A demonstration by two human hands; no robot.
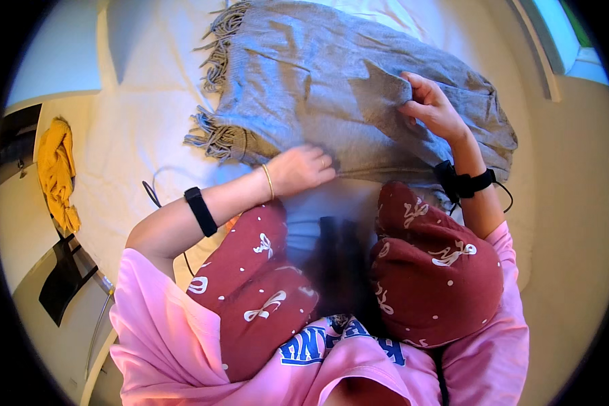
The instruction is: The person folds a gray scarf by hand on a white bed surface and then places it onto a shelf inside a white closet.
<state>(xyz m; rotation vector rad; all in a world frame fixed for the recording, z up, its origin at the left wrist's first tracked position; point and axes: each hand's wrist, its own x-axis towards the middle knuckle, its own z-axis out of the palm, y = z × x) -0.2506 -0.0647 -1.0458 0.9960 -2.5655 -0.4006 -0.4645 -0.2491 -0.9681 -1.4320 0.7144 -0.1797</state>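
A grey fringed shawl (330, 96) lies spread and wrinkled before me, its tassels (218, 137) pointing left. My right hand (431, 104) pinches a raised fold of it between thumb and fingers, towards the right side. At the near edge of the shawl is my left hand (304, 170), back upward and fingers curled. Its fingertips are turned away and slightly blurred, so whether they grip the cloth is hidden. A ring and a thin bangle are on the left hand and wrist.
The shawl rests on a bed with a white sheet (147, 91). My bent legs in red patterned trousers (436, 284) flank the near side. Black straps (201, 212) with cables circle both forearms. A mustard cloth (57, 172) hangs at the far left, above a black chair (63, 279).
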